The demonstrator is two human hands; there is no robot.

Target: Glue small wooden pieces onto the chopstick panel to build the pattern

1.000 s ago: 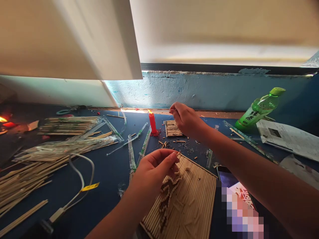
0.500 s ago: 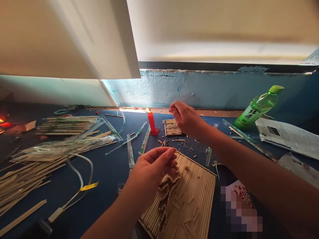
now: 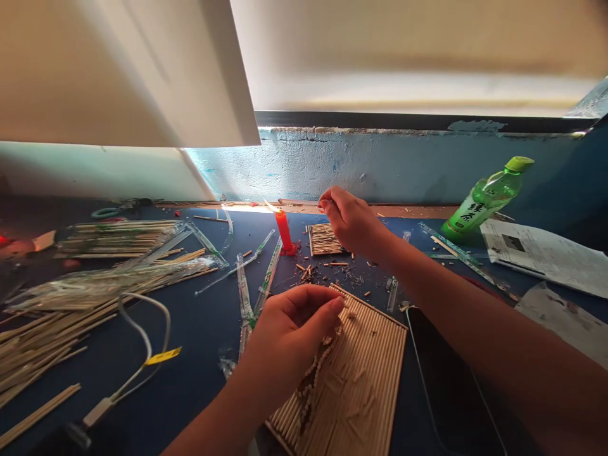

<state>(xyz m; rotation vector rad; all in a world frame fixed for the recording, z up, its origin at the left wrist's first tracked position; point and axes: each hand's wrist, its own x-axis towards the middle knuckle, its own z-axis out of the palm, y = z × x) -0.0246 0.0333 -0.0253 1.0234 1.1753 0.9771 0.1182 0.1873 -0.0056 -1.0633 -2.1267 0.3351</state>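
My left hand hovers over a panel of thin wooden sticks laid side by side, thumb and fingertips pinched together. Whatever is between those fingertips is too small to make out. Short stick pieces and a wavy line of small pale bits lie on the panel, partly hidden by this hand. Farther back, my right hand is also pinched, right of a lit red candle; any object in its fingertips cannot be made out. Just below the right hand lies a smaller stick panel.
Bundles of wooden sticks and a white cable lie at left. Clear plastic strips and dark crumbs surround the candle. At right are a green bottle, printed paper and a phone under my right forearm.
The candle flame now leans left. My left hand has turned slightly, its fingertips shifting right over the panel. The phone screen, lit before, is dark. The whole view has shifted a little.
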